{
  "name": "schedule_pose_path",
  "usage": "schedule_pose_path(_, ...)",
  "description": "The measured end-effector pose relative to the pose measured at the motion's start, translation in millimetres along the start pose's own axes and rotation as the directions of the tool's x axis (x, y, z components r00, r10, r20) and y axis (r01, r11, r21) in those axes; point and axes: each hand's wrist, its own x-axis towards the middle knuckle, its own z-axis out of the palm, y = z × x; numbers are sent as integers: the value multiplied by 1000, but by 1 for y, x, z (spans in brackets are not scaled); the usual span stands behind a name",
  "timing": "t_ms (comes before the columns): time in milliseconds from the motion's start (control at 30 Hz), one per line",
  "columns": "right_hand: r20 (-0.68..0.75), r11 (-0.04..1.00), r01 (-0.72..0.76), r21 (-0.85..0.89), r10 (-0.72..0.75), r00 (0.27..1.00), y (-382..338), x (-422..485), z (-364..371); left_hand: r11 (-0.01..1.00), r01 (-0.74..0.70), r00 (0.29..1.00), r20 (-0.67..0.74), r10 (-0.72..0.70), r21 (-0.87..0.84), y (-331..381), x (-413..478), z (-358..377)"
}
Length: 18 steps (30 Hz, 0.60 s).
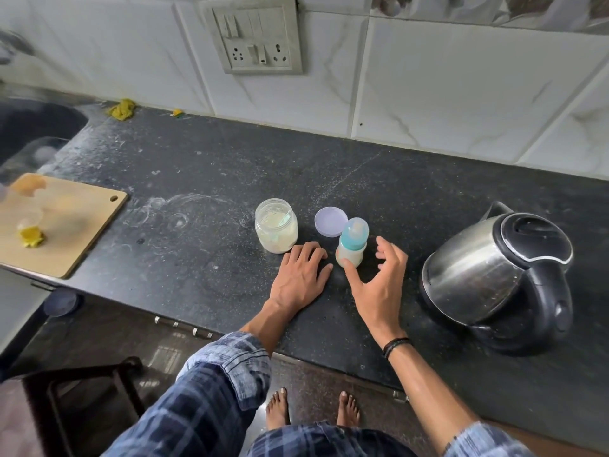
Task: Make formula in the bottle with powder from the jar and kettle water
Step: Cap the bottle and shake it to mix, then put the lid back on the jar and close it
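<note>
A small baby bottle (352,247) with a teal collar and clear cap stands upright on the dark counter, holding pale milky liquid. My right hand (379,278) is spread just to its right, thumb tip touching the bottle's base, fingers apart from it. My left hand (301,275) lies flat on the counter left of the bottle. The open glass jar (276,229) of pale powder stands just behind my left hand. Its lilac lid (330,221) lies flat behind the bottle. The steel kettle (497,275) with black lid and handle stands at the right.
A wooden cutting board (66,222) with yellow scraps lies at the left, beside a dark sink (29,130). A switch and socket panel (253,34) is on the tiled wall. A dark chair (82,390) stands on the floor below the counter edge.
</note>
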Motion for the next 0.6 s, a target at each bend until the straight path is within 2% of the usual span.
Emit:
schedule_pose_path(233, 149, 998, 62, -14, -59, 987, -9, -31, -17, 998, 0, 1000, -24, -2, -60, 4, -3, -6)
schedule_pose_path(400, 296, 998, 58, 39, -67, 953, -11, -37, -30, 986, -13, 993, -121, -8, -168, 8, -12, -16)
schedule_pose_path(600, 351, 994, 72, 88, -98, 931, -22, -39, -27, 975, 60, 963, -246, -113, -213, 11, -46, -20)
